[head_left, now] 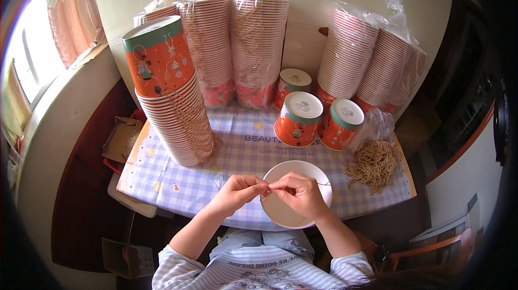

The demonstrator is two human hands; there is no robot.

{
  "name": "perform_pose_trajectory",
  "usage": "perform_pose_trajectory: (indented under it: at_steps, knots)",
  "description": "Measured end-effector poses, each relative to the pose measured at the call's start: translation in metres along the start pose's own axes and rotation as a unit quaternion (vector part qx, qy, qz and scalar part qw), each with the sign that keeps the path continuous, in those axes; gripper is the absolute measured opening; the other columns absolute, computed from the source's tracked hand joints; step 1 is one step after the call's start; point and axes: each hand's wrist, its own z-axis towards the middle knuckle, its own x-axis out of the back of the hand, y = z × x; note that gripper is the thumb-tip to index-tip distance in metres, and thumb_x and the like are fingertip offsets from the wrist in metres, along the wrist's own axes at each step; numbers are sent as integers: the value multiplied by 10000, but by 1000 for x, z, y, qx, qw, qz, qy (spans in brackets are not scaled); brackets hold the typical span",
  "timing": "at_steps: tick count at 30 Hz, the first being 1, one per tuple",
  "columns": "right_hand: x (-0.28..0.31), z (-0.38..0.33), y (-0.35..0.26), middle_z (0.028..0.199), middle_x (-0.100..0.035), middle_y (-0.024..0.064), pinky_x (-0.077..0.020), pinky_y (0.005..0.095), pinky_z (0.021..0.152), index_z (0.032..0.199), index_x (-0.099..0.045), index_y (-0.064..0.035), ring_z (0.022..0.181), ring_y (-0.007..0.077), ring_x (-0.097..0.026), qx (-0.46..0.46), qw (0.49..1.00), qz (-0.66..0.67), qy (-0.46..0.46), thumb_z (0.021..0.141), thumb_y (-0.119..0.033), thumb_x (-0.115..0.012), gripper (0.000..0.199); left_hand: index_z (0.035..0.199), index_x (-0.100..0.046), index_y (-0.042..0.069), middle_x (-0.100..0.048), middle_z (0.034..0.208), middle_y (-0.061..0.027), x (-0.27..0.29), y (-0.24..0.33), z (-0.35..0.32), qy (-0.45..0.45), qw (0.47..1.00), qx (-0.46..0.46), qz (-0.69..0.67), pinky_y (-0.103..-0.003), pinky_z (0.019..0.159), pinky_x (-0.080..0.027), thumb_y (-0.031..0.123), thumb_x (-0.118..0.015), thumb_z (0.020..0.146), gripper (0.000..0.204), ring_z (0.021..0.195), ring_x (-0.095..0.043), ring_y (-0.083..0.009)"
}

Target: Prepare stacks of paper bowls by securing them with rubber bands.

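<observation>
My left hand [237, 191] and right hand [298, 194] meet over the near rim of a white cup [286, 214] lying mouth-up at the surface [178, 182] edge. Fingers of both pinched shut on a thin string [268, 186], tips nearly touching. String bundle [373, 164] lies well right. Tall cup stack [172, 101] to my left, three upturned cups [298, 119] behind.

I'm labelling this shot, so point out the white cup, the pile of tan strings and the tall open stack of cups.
white cup [286, 211], head view, inner wall.
pile of tan strings [373, 164], head view, middle.
tall stack of cups [159, 58], head view, top cup's side.
</observation>
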Motion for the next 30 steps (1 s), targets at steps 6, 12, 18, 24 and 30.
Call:
perform_pose_trajectory:
  at_steps: [6, 12, 18, 24, 30]
  knots:
    - [0, 2, -4, 722, -578, 31, -424, 227, 512, 823, -611, -30, 569, 102, -527, -48, 999, -15, -3, 774, -59, -607, 57, 853, -613, -8, -536, 724, 41, -9, 2, -1, 37, 998, -44, 14, -188, 492, -338, 178, -561, 842, 193, 561, -368, -20]
    - [1, 2, -2, 737, -580, 35, -433, 214, 535, 820, -605, -16, 598, 85, -538, -80, 997, 2, 2, 775, -42, -602, 51, 834, -634, 73, -537, 762, -43, -7, 0, -9, 90, 909, -151, 378, -232, 512, -396, 137, -655, 739, 116, 575, -447, -130]
    - [0, 1, -1, 724, -579, 35, -423, 226, 518, 817, -604, -24, 573, 98, -528, -83, 997, 7, 6, 776, -66, -602, 59, 818, -627, 52, -533, 743, -27, -5, -16, -5, 85, 931, -180, 306, -216, 501, -348, 144, -650, 753, 115, 560, -415, -92]
    - [1, 0, 0, 728, -582, 36, -429, 234, 521, 819, -603, -23, 575, 100, -532, -99, 995, -4, -12, 779, -86, -603, 74, 829, -564, 19, -558, 787, -5, -1, -17, -6, 60, 991, -95, 66, -194, 602, -402, 116, -586, 820, 100, 682, -480, -47]
    - [1, 0, -2, 728, -591, 35, -443, 222, 542, 819, -605, -20, 595, 90, -547, -107, 994, -8, -26, 779, -68, -598, 63, 831, -550, 26, -589, 825, -35, 7, -15, -8, 41, 992, -82, -91, -189, 653, -415, 81, -563, 823, 58, 731, -522, -68]
